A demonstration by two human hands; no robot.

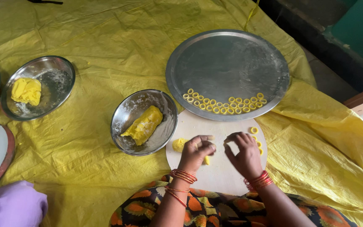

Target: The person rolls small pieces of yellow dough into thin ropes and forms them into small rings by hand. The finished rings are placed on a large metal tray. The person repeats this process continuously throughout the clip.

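A person seated on the floor works yellow dough on a round white board (pixel 219 176) laid over a yellow sheet (pixel 85 159). The left hand (pixel 196 152) and right hand (pixel 244 153) hover side by side just above the board, fingers curled inward and fingertips pinched together; whatever bit of dough they may pinch is too small to make out. A small dough lump (pixel 179 144) lies on the board just beside the left hand, and a few finished rings (pixel 254 130) sit near the right hand at the board's far edge. Beyond the board, touching its rim, a large steel tray (pixel 227 63) carries two curved rows of dough rings (pixel 223 104) along its near side. To the left of the board a steel bowl (pixel 164 126) holds a larger dough slab (pixel 143 125). Well apart at far left, a second bowl (pixel 59 80) holds another piece of dough (pixel 26 91).
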